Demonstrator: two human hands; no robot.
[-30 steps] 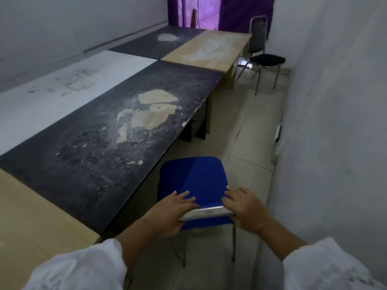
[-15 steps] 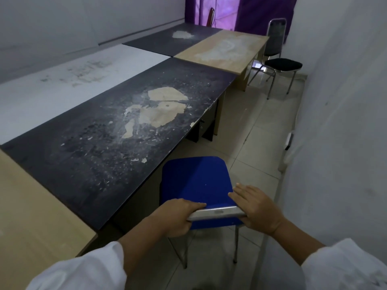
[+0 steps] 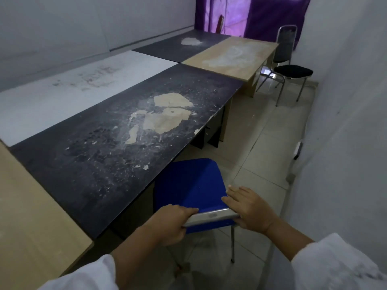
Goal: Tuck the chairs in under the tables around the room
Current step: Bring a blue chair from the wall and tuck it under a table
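Note:
A blue chair [image 3: 188,185] with a chrome top rail stands in front of me, its seat partly under the edge of the worn black table [image 3: 104,155]. My left hand [image 3: 169,222] grips the rail's left end. My right hand [image 3: 249,208] rests over the rail's right end and the backrest corner. A black chair [image 3: 292,71] with a chrome frame stands pulled out beside the far tan table [image 3: 232,55].
A row of joined tables runs along my left: a tan one [image 3: 31,216] nearest, a white one [image 3: 69,95] behind the black. A white wall [image 3: 345,122] closes the narrow tiled aisle on the right. Purple curtains [image 3: 268,15] hang at the far end.
The blue chair has slid left, its seat now further under the black table's edge. My view has shifted left and both hands stay on the rail.

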